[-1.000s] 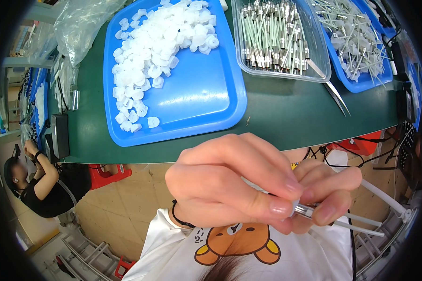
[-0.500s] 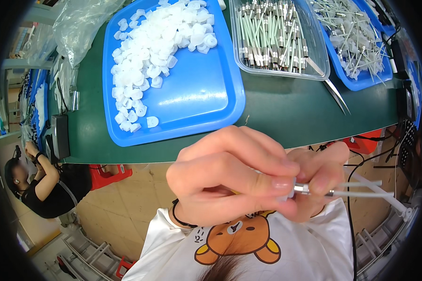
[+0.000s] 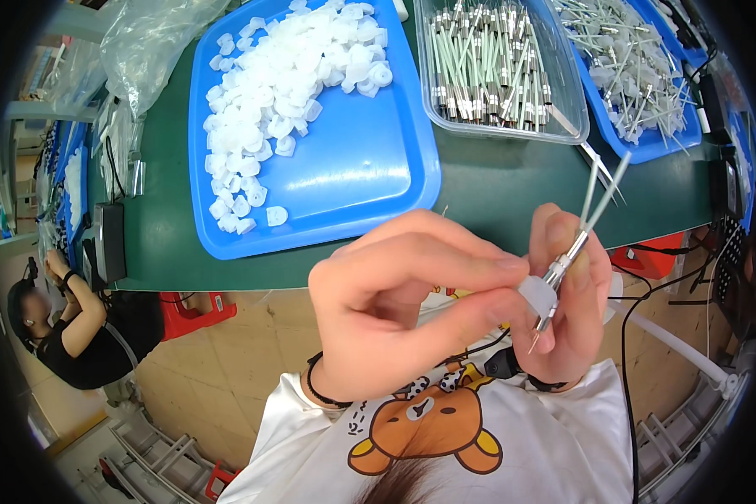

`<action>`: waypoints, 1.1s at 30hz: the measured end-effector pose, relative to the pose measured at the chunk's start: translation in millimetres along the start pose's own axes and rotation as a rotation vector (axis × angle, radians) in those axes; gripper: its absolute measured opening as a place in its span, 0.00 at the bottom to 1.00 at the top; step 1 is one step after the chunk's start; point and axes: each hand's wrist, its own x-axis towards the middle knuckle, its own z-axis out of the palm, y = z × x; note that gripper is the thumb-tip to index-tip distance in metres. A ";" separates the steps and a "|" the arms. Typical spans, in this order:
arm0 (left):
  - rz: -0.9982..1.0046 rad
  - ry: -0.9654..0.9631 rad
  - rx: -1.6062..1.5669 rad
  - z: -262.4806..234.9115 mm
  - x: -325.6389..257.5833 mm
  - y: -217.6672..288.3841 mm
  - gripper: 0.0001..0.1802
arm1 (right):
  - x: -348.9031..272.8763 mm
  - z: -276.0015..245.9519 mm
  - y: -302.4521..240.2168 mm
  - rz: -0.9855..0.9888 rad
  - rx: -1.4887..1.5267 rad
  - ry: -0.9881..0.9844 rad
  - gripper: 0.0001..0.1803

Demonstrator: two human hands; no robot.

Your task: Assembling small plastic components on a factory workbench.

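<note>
With left fingers (image 3: 508,268) clamped on cap (image 3: 536,294), right fingers (image 3: 554,228) on rod (image 3: 568,254), I have turned it toward the box (image 3: 508,132), so its tip (image 3: 543,322) shows.

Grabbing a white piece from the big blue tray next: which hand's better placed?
Probably the left hand: it's nearer the blue tray, though it pinches a white piece; the right hand sits farther off, holding the metal-tipped rods.
</note>
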 end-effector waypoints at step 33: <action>-0.098 0.124 -0.063 8.5 4.2 2.9 0.11 | -0.3 -0.1 0.9 0.222 0.228 0.075 0.11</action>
